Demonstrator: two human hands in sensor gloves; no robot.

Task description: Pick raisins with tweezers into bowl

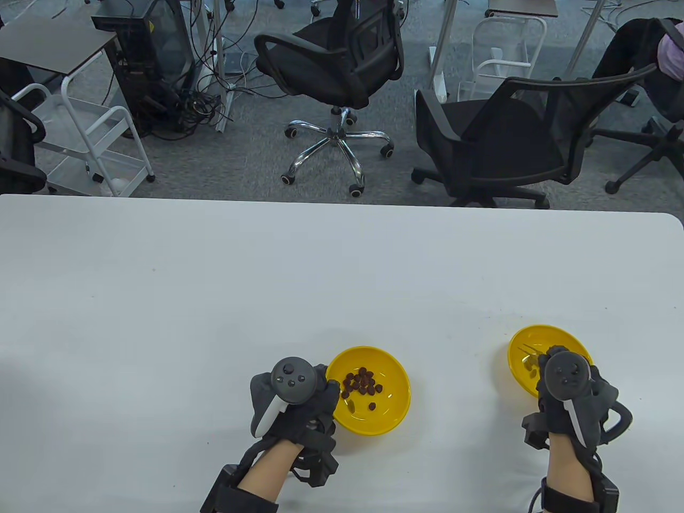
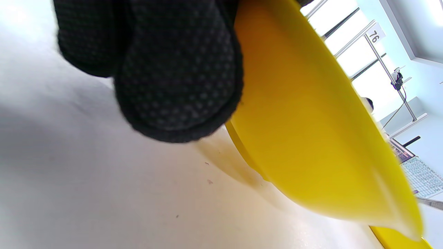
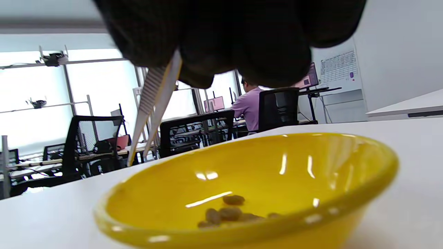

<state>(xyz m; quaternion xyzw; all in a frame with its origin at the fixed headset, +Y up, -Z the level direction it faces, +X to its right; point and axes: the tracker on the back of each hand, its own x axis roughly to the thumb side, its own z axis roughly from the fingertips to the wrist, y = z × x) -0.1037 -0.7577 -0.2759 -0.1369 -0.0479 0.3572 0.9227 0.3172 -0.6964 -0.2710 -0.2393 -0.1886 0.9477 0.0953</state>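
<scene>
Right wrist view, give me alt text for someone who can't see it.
A gloved right hand holds white tweezers above a yellow bowl with a few raisins in it, on a white table. Office chairs and a seated person fill the background.

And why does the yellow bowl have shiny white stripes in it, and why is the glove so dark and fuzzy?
Right wrist view: bright windows behind reflect as glare streaks inside the right bowl, and the backlit right hand is near-black and out of focus. Left wrist view: the left hand and left bowl are very close, soft-edged.
</scene>
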